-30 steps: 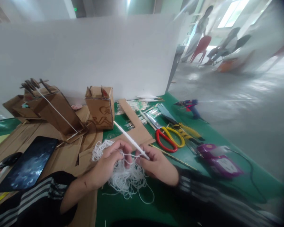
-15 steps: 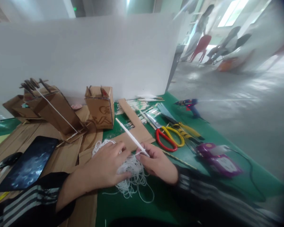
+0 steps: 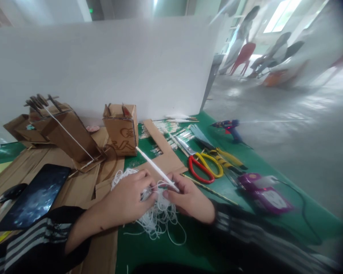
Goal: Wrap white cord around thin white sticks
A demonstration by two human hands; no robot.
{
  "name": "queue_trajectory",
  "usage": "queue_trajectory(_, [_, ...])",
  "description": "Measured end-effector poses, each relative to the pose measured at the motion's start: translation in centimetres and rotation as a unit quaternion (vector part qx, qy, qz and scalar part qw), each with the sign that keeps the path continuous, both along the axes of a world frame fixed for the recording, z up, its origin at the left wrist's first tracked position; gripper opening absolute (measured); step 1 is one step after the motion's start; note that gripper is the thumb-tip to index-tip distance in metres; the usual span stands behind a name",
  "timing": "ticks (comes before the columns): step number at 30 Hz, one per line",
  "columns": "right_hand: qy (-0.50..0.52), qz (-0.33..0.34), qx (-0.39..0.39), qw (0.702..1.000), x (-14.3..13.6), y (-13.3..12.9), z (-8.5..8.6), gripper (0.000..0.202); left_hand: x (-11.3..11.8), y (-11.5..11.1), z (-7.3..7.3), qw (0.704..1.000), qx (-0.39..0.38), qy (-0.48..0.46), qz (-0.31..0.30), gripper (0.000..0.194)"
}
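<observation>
Tipped lower and further left than half a second ago, the white stick now has its far end over the lower edge of the marked cardboard box, though whether they touch I cannot tell; the left hand has drawn its thumb up towards its fingers. Between the two hands, above the green counter, the stick slants up and away; the right hand's grip pinches it close to the near end, presumably to leave most of the shaft free; the left grip looks pressed together on a strand of white string just beside that end, likely to control the slack, though its fingertips are partly hidden. Loose string is heaped beneath both hands, a place that probably lets it lift without dragging across other things; just beyond lies an L-shaped cardboard piece. Scissors, pliers and a purple device lie to the right, apparently kept within reach yet out of the string's way; a glue gun rests further off, near the counter's edge; on the left, a dark tablet lies on flat cardboard, with a string-fitted cardboard model behind it.
</observation>
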State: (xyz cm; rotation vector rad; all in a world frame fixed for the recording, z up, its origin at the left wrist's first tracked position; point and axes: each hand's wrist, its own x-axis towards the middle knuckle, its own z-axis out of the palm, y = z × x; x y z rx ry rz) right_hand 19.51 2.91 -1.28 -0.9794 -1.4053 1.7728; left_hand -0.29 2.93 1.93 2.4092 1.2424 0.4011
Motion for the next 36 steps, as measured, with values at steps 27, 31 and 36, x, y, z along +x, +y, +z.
queue_trajectory(27, [0.016, 0.007, -0.029, 0.999, -0.2, -0.2, -0.1, 0.031, 0.2, 0.3, -1.0, 0.917, -0.261, -0.299, 0.049, 0.013])
queue_trajectory(31, [0.012, -0.007, -0.007, 1.0, -0.1, -0.1, -0.6, 0.027, 0.2, 0.4, -1.2, 0.895, -0.306, -0.32, 0.05, 0.01])
queue_trajectory(36, [0.007, -0.019, 0.011, 1.0, -0.1, 0.0, -0.8, 0.023, -0.1, 0.3, -1.0, 0.893, -0.336, -0.29, 0.065, 0.012])
